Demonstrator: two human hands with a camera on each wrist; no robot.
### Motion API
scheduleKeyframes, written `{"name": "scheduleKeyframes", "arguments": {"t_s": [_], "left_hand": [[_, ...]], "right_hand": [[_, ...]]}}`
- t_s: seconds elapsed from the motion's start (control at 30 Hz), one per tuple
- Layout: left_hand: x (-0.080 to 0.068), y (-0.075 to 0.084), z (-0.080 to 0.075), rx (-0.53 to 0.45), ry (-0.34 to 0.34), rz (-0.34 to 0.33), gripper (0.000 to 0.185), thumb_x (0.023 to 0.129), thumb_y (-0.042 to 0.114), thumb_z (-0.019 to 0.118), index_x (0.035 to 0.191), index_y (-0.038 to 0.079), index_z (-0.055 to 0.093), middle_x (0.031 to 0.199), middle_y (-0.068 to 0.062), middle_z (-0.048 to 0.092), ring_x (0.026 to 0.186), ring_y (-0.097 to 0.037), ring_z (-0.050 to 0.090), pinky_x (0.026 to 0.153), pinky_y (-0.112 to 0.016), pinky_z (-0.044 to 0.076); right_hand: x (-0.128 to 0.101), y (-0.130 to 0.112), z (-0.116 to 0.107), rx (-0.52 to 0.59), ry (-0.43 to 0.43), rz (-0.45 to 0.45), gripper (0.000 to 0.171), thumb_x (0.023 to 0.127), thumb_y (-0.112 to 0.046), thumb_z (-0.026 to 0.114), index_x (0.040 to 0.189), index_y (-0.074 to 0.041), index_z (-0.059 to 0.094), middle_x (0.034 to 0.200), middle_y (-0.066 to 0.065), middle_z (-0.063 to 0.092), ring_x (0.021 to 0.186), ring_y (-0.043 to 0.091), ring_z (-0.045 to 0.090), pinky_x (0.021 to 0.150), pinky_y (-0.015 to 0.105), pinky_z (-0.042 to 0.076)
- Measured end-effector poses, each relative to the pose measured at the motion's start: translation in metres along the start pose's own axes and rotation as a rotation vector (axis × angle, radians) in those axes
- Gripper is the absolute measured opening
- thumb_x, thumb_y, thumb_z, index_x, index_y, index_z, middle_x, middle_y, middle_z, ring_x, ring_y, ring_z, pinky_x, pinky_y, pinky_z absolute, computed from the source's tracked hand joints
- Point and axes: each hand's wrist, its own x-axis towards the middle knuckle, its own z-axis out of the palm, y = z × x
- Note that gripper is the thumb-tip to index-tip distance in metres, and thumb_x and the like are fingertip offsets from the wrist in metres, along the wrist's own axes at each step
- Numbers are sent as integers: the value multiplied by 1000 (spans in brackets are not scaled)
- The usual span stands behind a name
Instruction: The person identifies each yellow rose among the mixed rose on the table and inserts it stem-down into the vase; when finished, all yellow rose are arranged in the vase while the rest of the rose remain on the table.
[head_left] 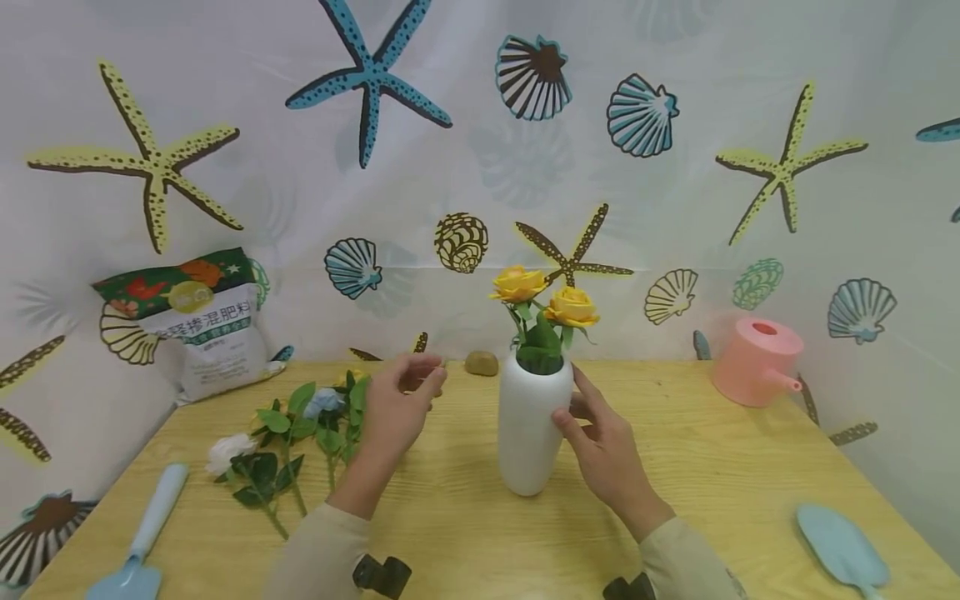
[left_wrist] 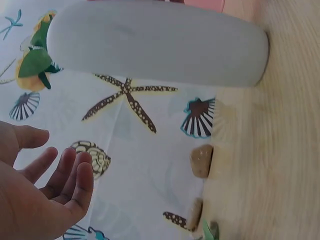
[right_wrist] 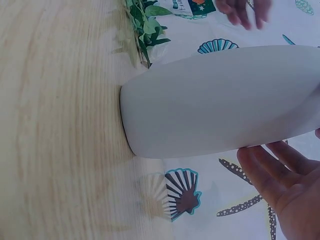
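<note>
A tall white vase (head_left: pixel 531 425) stands on the table, with two yellow roses (head_left: pixel 572 307) and green leaves rising from its mouth. My right hand (head_left: pixel 606 454) holds the vase's right side, thumb on the front and fingers reaching round behind. In the right wrist view those fingertips touch the vase wall (right_wrist: pixel 215 105). Left of the vase, my left hand (head_left: pixel 400 408) is raised in the air, its fingers loosely bent and holding nothing. The left wrist view shows that hand (left_wrist: pixel 50 195) apart from the vase. Beneath and beside it lie loose flowers, including a blue one (head_left: pixel 324 402) and a white one (head_left: pixel 228 452).
A fertilizer bag (head_left: pixel 217 342) leans at the back left. Blue hand trowel (head_left: pixel 153 517) lies front left, and a blue shovel blade (head_left: pixel 842 542) front right. A pink watering can (head_left: pixel 756 362) stands back right. Brown stone (head_left: pixel 482 362) sits near the patterned curtain (head_left: pixel 465 175).
</note>
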Motion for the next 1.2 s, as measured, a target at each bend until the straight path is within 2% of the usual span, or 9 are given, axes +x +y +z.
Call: {"name": "scheduleKeyframes", "arguments": {"t_s": [0.13, 0.23, 0.33, 0.47, 0.6, 0.7, 0.9, 1.0, 1.2], "left_hand": [[-1, -18, -24, -15, 25, -153, 23, 101, 17, 63, 122, 9, 67, 113, -16, 70, 81, -10, 67, 69, -23, 56], [-3, -29, -40, -2, 37, -225, 27, 103, 18, 60, 127, 8, 63, 117, -17, 67, 80, -7, 67, 68, -21, 54], [-3, -41, -52, 47, 30, -278, 32, 103, 20, 58, 133, 7, 59, 120, -18, 64, 86, -16, 69, 67, -23, 53], [-3, -54, -64, 208, -4, -328, 40, 102, 26, 58, 138, 8, 55, 124, -19, 63, 98, -28, 69, 69, -31, 53], [-3, -67, -72, 364, -57, -330, 45, 99, 24, 61, 138, 3, 53, 123, -23, 66, 100, -36, 66, 71, -42, 55], [-3, -76, -75, 422, -97, -331, 47, 98, 20, 64, 138, -2, 52, 121, -26, 66, 101, -40, 66, 76, -47, 56], [-2, -85, -77, 543, -151, -359, 50, 95, 21, 68, 135, -5, 52, 115, -27, 68, 99, -38, 67, 73, -47, 55], [-1, -87, -78, 576, -164, -362, 51, 94, 21, 68, 135, -6, 52, 112, -26, 69, 94, -35, 67, 69, -44, 54], [-3, -85, -79, 572, -159, -349, 50, 93, 16, 70, 134, -7, 53, 108, -25, 69, 89, -31, 67, 65, -41, 53]], "right_hand": [[0, 1, -1, -9, 7, -9, 63, 102, -22, 61, 158, -18, 34, 127, 17, 69, 117, 31, 67, 91, 40, 60], [0, 2, -2, -8, 12, -7, 63, 102, -22, 61, 158, -17, 34, 127, 18, 69, 117, 32, 67, 91, 41, 60], [0, 4, -2, -6, 16, -3, 63, 102, -23, 61, 158, -16, 34, 128, 18, 68, 117, 33, 67, 90, 39, 60], [1, 5, -2, -8, 14, 1, 63, 102, -23, 61, 158, -17, 34, 129, 18, 68, 118, 33, 67, 90, 38, 60], [1, 6, -2, -10, 4, 10, 63, 102, -25, 61, 159, -19, 33, 129, 17, 68, 118, 32, 67, 91, 38, 60], [1, 6, -2, -15, 4, 7, 64, 102, -25, 61, 159, -19, 33, 129, 17, 68, 118, 31, 67, 91, 39, 60], [1, 5, -1, -10, 4, 8, 64, 102, -24, 62, 158, -19, 34, 129, 17, 68, 118, 31, 67, 91, 41, 60], [0, 4, 0, -2, 2, 13, 64, 102, -24, 62, 159, -19, 33, 130, 17, 68, 119, 31, 66, 91, 38, 60], [0, 3, 1, 1, 6, 2, 64, 101, -22, 62, 158, -19, 34, 130, 17, 68, 119, 31, 67, 89, 29, 59]]}}
